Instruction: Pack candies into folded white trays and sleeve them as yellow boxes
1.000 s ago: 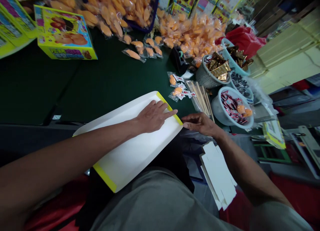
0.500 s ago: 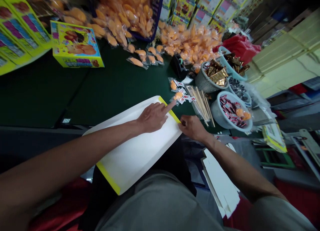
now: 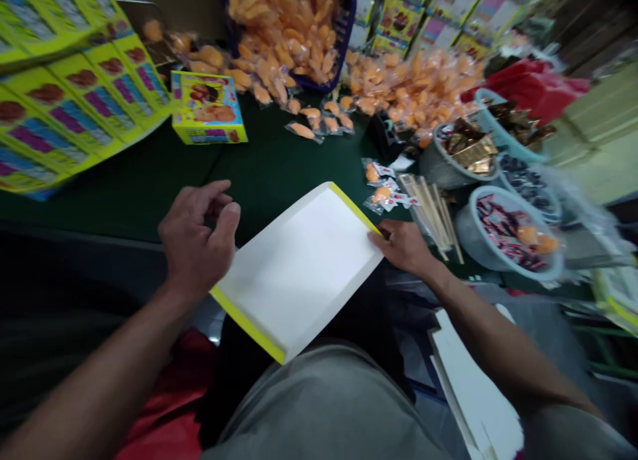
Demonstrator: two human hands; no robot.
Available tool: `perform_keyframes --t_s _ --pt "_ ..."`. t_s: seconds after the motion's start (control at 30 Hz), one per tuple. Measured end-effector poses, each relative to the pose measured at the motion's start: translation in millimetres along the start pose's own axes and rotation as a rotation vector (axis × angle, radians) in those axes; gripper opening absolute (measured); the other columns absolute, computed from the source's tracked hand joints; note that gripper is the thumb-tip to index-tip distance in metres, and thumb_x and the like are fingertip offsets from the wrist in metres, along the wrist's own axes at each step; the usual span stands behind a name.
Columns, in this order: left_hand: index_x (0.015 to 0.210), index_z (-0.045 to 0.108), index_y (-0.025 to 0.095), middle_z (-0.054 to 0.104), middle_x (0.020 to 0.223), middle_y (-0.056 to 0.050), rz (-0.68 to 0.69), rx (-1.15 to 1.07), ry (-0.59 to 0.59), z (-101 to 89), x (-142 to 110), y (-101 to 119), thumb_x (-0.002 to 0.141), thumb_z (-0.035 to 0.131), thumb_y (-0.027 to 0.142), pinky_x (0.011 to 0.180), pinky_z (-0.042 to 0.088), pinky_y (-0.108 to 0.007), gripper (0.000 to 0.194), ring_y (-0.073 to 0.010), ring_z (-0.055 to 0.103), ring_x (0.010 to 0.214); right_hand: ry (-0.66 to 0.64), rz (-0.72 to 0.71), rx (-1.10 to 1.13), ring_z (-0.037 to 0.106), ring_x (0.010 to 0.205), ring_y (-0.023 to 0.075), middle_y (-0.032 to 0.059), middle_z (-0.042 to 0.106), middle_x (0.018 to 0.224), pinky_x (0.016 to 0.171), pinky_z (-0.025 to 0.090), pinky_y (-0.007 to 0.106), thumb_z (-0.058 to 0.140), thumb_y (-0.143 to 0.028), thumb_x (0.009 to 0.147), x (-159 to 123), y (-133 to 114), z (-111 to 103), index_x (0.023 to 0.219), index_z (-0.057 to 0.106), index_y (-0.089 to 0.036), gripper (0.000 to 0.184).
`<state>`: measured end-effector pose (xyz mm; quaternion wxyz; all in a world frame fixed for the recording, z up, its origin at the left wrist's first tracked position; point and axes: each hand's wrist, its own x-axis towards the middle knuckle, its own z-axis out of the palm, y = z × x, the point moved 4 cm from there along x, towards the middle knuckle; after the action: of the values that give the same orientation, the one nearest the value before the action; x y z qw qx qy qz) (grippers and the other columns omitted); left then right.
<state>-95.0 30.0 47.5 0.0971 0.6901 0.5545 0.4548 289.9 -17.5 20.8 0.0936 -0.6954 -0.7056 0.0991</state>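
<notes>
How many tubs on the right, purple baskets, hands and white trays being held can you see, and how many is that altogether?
Tubs: 4
Purple basket: 1
Hands (left hand, right hand): 2
White tray: 1
Total: 8

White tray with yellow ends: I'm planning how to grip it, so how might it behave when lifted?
The white tray looks thin-walled, so probably light. Its upturned edges likely add stiffness, but it may flex where the right hand grips one end. Its flat shape makes rolling unlikely.
</notes>
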Motion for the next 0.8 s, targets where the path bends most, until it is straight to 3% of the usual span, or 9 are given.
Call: perform_keyframes --t_s 0.17,0.23,0.33,0.4,0.53,0.67,0.8 --pt "0.136 0.063 0.017 0.068 0.121 -0.008 -0.421 -0.108 0.274 -39.2 -95.8 -31.7 0.104 0.055 0.047 0.096 0.056 -0.037 0.044 -0.0196 0.067 0.104 -0.034 0.005 -0.02 0.049 0.054 0.0173 0.0021 0.053 0.054 0.058 0.026 0.033 0.054 -0.053 0.093 9.1 4.9 9.9 0.062 0.05 -0.024 0.043" --pt "0.138 0.058 0.018 0.068 0.123 -0.01 -0.623 -0.238 0.196 -40.4 -135.0 -33.7 0.103 0.054 0.053 0.088 0.058 -0.035 0.05 -0.0199 0.069 0.1 -0.043 0.001 -0.022 0.049 0.054 0.0181 0.0026 0.053 0.053 0.057 0.026 0.034 0.054 -0.055 0.092 11.6 5.8 12.9 0.063 0.051 -0.024 0.043" --pt "0.141 0.054 0.021 0.07 0.127 -0.01 -0.834 -0.482 -0.112 -23.3 -175.0 -22.1 0.1 0.059 0.057 0.084 0.059 -0.035 0.055 -0.0231 0.07 0.105 -0.034 -0.025 -0.049 0.052 0.056 0.0191 0.004 0.059 0.058 0.059 0.029 0.034 0.054 -0.056 0.092 14.2 2.2 16.7 0.065 0.054 -0.024 0.041" --pt "0.136 0.057 0.021 0.071 0.128 -0.01 -0.859 -0.557 -0.198 -13.3 -183.6 -12.3 0.096 0.065 0.053 0.091 0.059 -0.036 0.052 -0.0246 0.07 0.11 -0.007 -0.041 -0.084 0.056 0.059 0.0201 0.0051 0.063 0.063 0.06 0.03 0.034 0.055 -0.055 0.092 14.0 -1.4 19.1 0.068 0.055 -0.024 0.039" --pt "0.114 0.066 0.018 0.075 0.107 -0.007 -0.846 -0.431 -0.144 -10.0 -171.9 -7.8 0.087 0.063 0.04 0.088 0.057 -0.039 0.035 -0.0257 0.069 0.096 -0.003 -0.039 -0.164 0.062 0.061 0.0239 0.0071 0.066 0.066 0.06 0.032 0.034 0.053 -0.053 0.094 9.1 -9.2 22.5 0.07 0.055 -0.025 0.037" --pt "0.103 0.07 0.019 0.075 0.094 -0.008 -0.858 -0.317 -0.078 -28.2 -157.9 -18.1 0.079 0.06 0.041 0.083 0.059 -0.043 0.034 -0.0292 0.07 0.088 -0.021 -0.021 -0.07 0.069 0.066 0.0286 0.0083 0.072 0.071 0.06 0.04 0.036 0.056 -0.07 0.095 16.8 -28.5 17.7 0.08 0.067 -0.027 0.047" --pt "0.113 0.072 0.019 0.079 0.1 -0.008 -0.923 -0.328 -0.017 -57.3 -162.3 -35.6 0.074 0.066 0.051 0.082 0.062 -0.043 0.051 -0.0316 0.073 0.092 0.095 -0.107 0.267 0.075 0.088 0.0294 0.0103 0.081 0.1 0.075 0.054 0.04 0.059 -0.075 0.095 66.5 -82.7 -2.0 0.11 0.076 -0.026 0.054"
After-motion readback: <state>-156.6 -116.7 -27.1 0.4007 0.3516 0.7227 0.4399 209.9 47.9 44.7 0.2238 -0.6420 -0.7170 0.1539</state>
